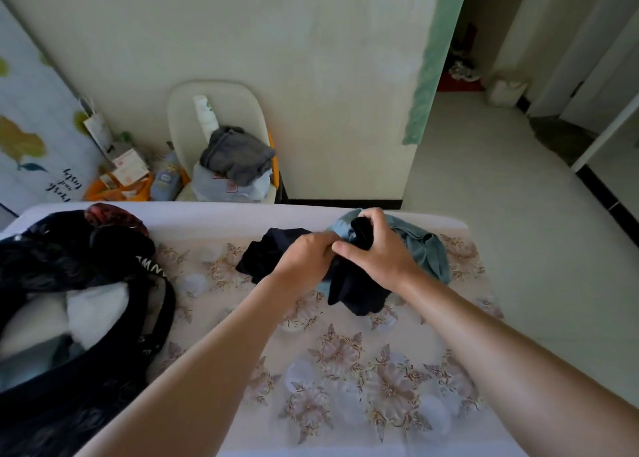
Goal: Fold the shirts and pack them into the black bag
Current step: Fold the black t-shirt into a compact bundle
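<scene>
**Carefully: part the dark shirt from the blue one before folding**

Head view. Both hands meet over a heap of two garments at the far side of the table [345,370], right of middle. The dark shirt [356,296] lies crumpled on top of the blue shirt [428,249]. One end of it trails left across the cloth and another hangs toward the near side.

The right hand [375,245] is closed round a bunch of the dark shirt, fingers curled over it and thumb pointing left. The left hand [306,256] touches that thumb and is closed too, its fingers bent down into the same dark fabric. Its fingertips are hidden behind the hand.

The step in hand looks like picking up the dark shirt to spread it for folding. To do it well, I would find two matching spots, shoulders or hem corners, rather than a fistful from the middle. Lift until the cloth hangs free of the blue shirt, and check the blue one is not dragged toward the table edge just behind it. Then lay the dark shirt flat on the stretch of table nearer the person and smooth it.

The black bag [52,259] lies open at the left of the table, well apart from the hands, with pale things already inside.
</scene>
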### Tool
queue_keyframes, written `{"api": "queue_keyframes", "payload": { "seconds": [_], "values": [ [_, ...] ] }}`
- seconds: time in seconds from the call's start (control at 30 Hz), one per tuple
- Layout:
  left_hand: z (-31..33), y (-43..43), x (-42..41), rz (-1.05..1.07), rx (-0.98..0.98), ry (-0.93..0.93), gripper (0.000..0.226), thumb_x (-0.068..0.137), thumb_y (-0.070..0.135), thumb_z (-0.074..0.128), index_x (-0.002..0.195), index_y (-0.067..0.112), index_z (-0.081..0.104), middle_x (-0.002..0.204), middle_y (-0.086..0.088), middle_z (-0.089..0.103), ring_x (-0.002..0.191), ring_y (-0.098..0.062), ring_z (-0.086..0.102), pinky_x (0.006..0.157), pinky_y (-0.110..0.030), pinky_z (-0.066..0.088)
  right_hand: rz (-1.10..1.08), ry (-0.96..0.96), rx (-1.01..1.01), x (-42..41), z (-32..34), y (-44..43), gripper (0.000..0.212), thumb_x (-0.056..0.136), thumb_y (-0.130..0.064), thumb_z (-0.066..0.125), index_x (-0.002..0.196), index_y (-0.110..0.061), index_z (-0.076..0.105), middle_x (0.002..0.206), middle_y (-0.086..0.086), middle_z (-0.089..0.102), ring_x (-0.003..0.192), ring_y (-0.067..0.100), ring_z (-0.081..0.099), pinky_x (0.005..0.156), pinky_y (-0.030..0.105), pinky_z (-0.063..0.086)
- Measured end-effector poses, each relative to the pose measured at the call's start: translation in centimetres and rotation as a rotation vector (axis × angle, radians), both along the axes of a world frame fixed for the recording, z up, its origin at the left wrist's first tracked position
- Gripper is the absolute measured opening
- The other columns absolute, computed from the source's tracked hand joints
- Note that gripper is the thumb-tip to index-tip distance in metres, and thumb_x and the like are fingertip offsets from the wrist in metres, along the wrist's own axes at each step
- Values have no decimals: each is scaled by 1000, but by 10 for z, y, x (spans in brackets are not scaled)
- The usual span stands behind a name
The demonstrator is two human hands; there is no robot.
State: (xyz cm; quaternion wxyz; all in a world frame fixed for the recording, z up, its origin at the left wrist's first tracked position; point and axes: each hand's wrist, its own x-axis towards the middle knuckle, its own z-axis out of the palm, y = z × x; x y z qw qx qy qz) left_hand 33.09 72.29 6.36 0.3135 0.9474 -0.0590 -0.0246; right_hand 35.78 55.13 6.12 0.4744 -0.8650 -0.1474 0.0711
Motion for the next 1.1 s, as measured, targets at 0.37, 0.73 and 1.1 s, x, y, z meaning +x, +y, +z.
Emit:
{"api": "queue_keyframes", "payload": {
  "seconds": [0.37, 0.73, 1.1],
  "values": [
    [5, 56, -112, -167, 230, 235, 35, 87, 43, 62, 118, 28, 55, 110, 5, 60, 102, -18, 58, 77, -30, 44, 64, -228, -466, -96, -13, -16, 57, 71, 18, 51, 101, -23, 75, 109, -11, 66, 97, 15, 63, 79, 34, 53],
    [-73, 56, -274, -463, 245, 619, 46, 86, 17, 55, 132, 24, 55, 131, 1, 56, 120, -22, 53, 96, -33, 48, 394, 134, -1245, -252, -81, -18, 49, 84, 0, 55, 116, -33, 70, 116, -4, 68, 115, 24, 51, 111, 43, 27],
    [-137, 102, -271, -431, 684, 253, 60, 87, 40, 64, 142, 39, 42, 155, -1, 25, 146, -27, 20, 123, -48, -1, 135, 174, -870, -309, -129, 22, 56, 96, -23, 47, 151, -31, 36, 163, 8, 18, 150, 26, 14, 119, 44, 21]
  ]
}}
